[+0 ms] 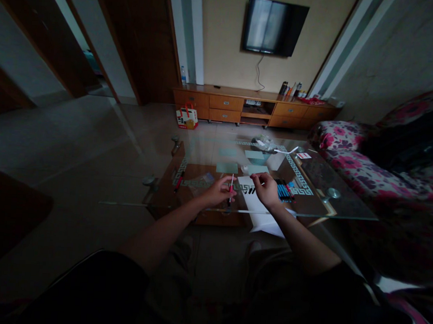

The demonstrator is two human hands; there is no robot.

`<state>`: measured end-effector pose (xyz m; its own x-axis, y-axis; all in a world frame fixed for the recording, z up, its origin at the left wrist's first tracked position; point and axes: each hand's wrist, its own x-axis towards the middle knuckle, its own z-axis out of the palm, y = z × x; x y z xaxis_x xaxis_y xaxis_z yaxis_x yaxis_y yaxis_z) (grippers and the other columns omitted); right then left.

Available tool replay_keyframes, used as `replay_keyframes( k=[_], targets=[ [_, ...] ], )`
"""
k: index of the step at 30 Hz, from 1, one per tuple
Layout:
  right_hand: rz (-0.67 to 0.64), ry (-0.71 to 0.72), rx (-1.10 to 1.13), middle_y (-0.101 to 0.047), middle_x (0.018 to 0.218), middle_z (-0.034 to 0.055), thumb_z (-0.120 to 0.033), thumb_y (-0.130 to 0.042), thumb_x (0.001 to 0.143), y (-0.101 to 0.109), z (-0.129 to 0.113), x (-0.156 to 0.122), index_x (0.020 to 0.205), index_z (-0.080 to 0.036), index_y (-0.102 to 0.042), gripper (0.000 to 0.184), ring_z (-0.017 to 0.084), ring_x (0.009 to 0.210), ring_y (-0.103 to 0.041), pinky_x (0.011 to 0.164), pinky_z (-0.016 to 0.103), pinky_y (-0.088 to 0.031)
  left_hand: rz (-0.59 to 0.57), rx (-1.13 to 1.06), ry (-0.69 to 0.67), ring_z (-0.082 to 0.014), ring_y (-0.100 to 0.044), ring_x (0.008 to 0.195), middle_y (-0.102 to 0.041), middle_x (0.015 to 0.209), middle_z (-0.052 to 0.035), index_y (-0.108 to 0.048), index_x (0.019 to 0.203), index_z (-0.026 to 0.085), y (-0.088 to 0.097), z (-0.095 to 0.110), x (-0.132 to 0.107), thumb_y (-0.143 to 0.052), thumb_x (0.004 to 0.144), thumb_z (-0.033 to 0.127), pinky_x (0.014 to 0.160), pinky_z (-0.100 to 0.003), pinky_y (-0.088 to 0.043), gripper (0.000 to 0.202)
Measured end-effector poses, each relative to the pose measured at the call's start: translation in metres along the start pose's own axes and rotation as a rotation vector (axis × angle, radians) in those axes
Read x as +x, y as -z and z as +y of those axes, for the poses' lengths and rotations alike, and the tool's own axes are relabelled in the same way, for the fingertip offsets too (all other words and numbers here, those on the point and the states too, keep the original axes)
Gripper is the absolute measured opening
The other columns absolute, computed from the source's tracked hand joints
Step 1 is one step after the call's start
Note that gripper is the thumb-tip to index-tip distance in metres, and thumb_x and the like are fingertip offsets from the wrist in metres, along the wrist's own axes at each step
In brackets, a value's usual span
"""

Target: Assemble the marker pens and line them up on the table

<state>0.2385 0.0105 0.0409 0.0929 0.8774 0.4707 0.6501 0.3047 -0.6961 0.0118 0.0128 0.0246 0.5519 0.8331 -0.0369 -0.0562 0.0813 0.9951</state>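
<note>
My left hand (218, 193) is closed around a slim red pen (231, 188) held upright, with a thin white length on top and a dark lower end. My right hand (267, 191) is a short way to the right, thumb and fingertips pinched together; whatever is between them is too small to name. Below and between the hands, several small black pieces (250, 191), like pen caps, lie on a white sheet (257, 210). Just right of my right hand is a group of blue pens (283, 190). A red and black pen (179, 182) lies at the left.
Everything rests on a glass table (210, 149) with a patterned border. Farther back are a crumpled clear plastic bag (264, 143), a white strip (287, 150) and a small card (304, 156). A flowered sofa (350, 159) stands right; a TV cabinet (225, 103) is beyond.
</note>
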Motion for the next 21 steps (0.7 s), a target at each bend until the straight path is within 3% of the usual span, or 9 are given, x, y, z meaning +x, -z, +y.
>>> replay_keyframes(
  k=[4,8,14,21],
  targets=[
    [-0.106,0.156,-0.183,-0.061,0.088,0.0091,-0.036,-0.046,0.096,0.006,0.004,-0.001,0.093,-0.016,-0.07,0.031,0.021,0.082,-0.057,0.081,0.033,-0.045,0.012,0.012,0.001,-0.0161,-0.071,0.071,-0.069,0.092,-0.0061,-0.045,0.129,0.021,0.001,-0.001,0.0,-0.074,0.079,0.023,0.067,-0.029,-0.056,0.058],
    [-0.261,0.271,-0.375,-0.057,0.107,0.0121,-0.029,-0.052,0.092,0.005,0.006,-0.004,0.108,-0.018,-0.068,0.025,0.026,0.1,-0.052,0.091,0.039,-0.041,0.011,0.018,-0.001,-0.0159,-0.071,0.072,-0.069,0.093,-0.0063,-0.047,0.127,0.021,0.001,-0.003,0.0,-0.074,0.08,0.022,0.067,-0.028,-0.056,0.054],
    [-0.435,0.263,-0.614,-0.047,0.129,0.0125,-0.031,-0.056,0.089,0.0,0.013,-0.011,0.109,-0.024,-0.069,0.024,0.033,0.113,-0.041,0.09,0.046,-0.036,0.02,0.012,0.004,-0.0154,-0.071,0.07,-0.068,0.093,-0.0059,-0.047,0.126,0.02,0.001,-0.004,0.001,-0.075,0.079,0.021,0.068,-0.029,-0.057,0.054],
    [-0.508,0.236,-0.692,-0.042,0.137,0.0124,-0.031,-0.055,0.091,-0.009,0.025,-0.014,0.117,-0.029,-0.068,0.029,0.034,0.118,-0.038,0.092,0.05,-0.036,0.016,0.011,0.009,-0.0154,-0.071,0.071,-0.068,0.093,-0.0062,-0.048,0.125,0.021,-0.001,-0.006,0.001,-0.074,0.079,0.021,0.066,-0.028,-0.056,0.053]
  ],
)
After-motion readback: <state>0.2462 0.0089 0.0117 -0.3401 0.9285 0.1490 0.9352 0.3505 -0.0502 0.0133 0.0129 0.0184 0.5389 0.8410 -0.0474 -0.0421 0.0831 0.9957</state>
